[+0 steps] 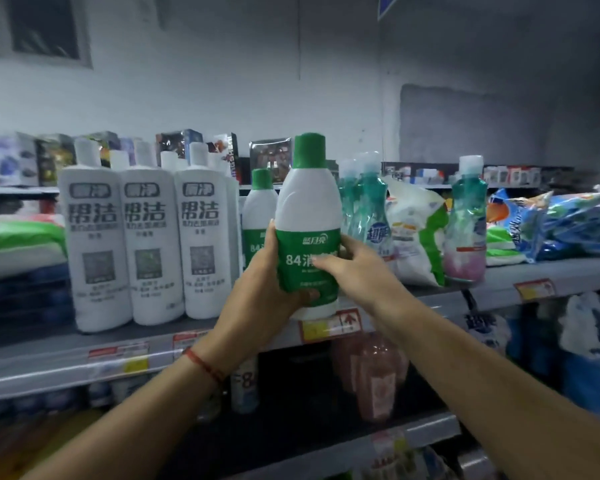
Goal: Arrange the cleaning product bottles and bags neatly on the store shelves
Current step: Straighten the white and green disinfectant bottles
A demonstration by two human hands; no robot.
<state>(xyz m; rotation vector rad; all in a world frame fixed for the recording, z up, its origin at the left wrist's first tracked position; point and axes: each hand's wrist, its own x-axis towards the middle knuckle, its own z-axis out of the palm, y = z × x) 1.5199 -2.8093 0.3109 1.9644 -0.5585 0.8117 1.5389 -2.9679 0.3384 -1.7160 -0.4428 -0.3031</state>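
Both hands are gripping a green-capped bottle upright at the shelf edge: left hand fingers curling around its base, right hand fingers wrapping its label.

Bare forearms, no sleeves — a red string bracelet on the left wrist.

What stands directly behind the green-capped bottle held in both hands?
A second green-capped bottle of the same kind stands on the shelf behind the held bottle. Its right side and base are covered by that bottle and the left hand.
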